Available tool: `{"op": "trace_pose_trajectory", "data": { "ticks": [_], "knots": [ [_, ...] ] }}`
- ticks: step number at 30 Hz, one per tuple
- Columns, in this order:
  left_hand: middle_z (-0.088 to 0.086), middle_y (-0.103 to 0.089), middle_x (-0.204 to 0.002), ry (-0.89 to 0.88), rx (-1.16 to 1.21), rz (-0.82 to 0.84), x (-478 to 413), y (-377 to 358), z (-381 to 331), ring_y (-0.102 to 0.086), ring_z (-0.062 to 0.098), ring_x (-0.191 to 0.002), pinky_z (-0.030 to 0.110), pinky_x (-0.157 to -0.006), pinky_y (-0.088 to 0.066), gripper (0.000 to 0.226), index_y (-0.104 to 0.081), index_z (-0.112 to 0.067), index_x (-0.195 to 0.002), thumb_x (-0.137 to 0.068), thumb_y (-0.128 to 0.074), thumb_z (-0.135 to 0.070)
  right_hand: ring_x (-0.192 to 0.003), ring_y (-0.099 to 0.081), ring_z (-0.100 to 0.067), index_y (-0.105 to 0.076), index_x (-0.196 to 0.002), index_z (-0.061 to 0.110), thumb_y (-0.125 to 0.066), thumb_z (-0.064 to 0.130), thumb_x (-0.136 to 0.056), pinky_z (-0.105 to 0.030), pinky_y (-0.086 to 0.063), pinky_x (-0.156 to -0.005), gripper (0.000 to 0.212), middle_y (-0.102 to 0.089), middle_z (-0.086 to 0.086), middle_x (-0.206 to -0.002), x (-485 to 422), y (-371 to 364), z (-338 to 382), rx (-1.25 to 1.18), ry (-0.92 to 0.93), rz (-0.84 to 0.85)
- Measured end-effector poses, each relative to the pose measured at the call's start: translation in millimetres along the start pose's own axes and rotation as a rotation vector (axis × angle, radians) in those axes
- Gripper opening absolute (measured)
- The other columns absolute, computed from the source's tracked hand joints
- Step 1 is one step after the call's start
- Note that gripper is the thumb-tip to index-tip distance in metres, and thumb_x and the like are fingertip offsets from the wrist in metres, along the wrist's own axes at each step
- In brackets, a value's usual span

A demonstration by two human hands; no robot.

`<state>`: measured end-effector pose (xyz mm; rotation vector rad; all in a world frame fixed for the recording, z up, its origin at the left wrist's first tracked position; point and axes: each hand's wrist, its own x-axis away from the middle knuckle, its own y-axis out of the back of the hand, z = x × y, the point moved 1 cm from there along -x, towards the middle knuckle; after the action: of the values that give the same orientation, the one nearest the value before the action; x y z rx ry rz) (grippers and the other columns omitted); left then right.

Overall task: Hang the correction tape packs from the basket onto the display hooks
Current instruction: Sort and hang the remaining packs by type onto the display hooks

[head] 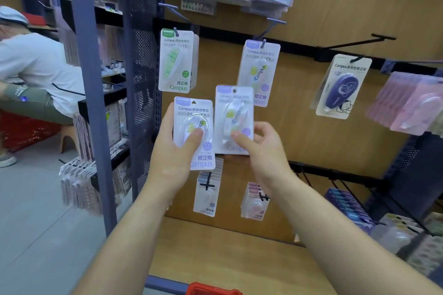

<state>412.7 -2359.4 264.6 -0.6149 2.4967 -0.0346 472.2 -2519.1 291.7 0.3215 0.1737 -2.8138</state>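
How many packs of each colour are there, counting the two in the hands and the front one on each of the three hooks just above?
Purple: 3 (left pack in the left hand, right pack in the right hand, hanging purple pack)
Green: 1 (green pack)
Dark blue: 1 (dark blue pack)
Total: 5

Red basket [213, 289] cut by bottom edge; pink packs [407, 105] blurred, cut by right edge.

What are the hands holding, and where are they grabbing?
The left hand holds one correction tape pack round its lower half; the right hand pinches a second pack near its bottom.
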Motion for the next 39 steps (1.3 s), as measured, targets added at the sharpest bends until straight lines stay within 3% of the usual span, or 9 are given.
{"op": "trace_pose_trajectory", "data": {
  "ticks": [5, 13, 23, 39],
  "knots": [
    [-0.01, -0.072, -0.122, 0.008, 0.026, 0.007, 1, 1, -3, -0.071, 0.011, -0.108, 0.028, -0.083, -0.06, 0.05, -0.051, -0.031, -0.146, -0.101, -0.063, -0.013, -0.089, -0.078, -0.019, -0.049, -0.113, 0.016, -0.068, 0.01, -0.097, -0.036, -0.064, -0.075, 0.026, -0.076, -0.002, -0.106, -35, 12, 35, 0.047, 0.15, -0.144],
    [-0.011, -0.07, -0.124, 0.035, 0.029, -0.053, 0, 5, -3, -0.071, 0.007, -0.107, 0.026, -0.077, -0.062, 0.052, -0.05, -0.035, -0.146, -0.1, -0.064, -0.016, -0.088, -0.078, -0.016, -0.049, -0.119, 0.014, -0.069, 0.014, -0.098, -0.034, -0.064, -0.072, 0.029, -0.073, -0.003, -0.112, -66, 19, 59, 0.05, 0.187, -0.194],
    [-0.01, -0.07, -0.125, 0.041, 0.02, -0.042, -1, 6, -2, -0.07, 0.009, -0.109, 0.031, -0.084, -0.063, 0.051, -0.05, -0.033, -0.146, -0.1, -0.064, -0.016, -0.088, -0.078, -0.017, -0.048, -0.121, 0.016, -0.067, 0.018, -0.099, -0.034, -0.064, -0.071, 0.029, -0.072, -0.003, -0.111, -65, 15, 59, 0.027, 0.215, -0.198],
    [-0.014, -0.071, -0.121, 0.058, 0.012, -0.04, -1, 5, 2, -0.07, 0.007, -0.107, 0.033, -0.081, -0.063, 0.05, -0.052, -0.035, -0.144, -0.1, -0.064, -0.015, -0.089, -0.077, -0.017, -0.048, -0.127, 0.013, -0.068, 0.019, -0.098, -0.031, -0.063, -0.069, 0.036, -0.073, -0.004, -0.112, -63, 14, 53, 0.049, 0.226, -0.211]
  ]
}}
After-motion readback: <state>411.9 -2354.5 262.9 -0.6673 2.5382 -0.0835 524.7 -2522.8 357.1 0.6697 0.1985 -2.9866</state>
